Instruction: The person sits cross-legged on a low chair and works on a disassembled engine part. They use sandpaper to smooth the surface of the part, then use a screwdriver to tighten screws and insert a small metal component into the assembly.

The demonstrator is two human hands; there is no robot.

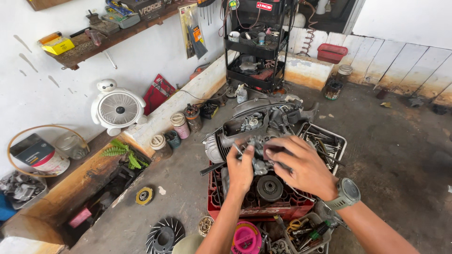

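**Both hands on a small engine part over the red crate**

A grey metal part (258, 157), carburettor-like, sits between the two hands, raised just above the engine (254, 127) that lies across a red plastic crate (256, 207). Left hand (240, 169) is curled around the part's left side, fingers closed on it. Right hand (301, 164) comes in from the right, fingers bent over the part's top and right side, gripping it; a grey wristwatch (347, 193) on that wrist.

Hard to make out: most of the part is covered by fingers, so its exact shape is unclear. Whether it touches the engine below cannot be told. A thin metal rod (237, 149) sticks out at the left hand; its attachment is hidden.

Containers: a metal tray (340, 141) just right of the engine holds loose tools and steel bits. A grey tray (325, 237) at the bottom edge, cut off, holds screwdrivers and pliers. A black wheeled cart (256, 47) against the far wall carries cups and parts. A white bucket (49, 162) stands at left.
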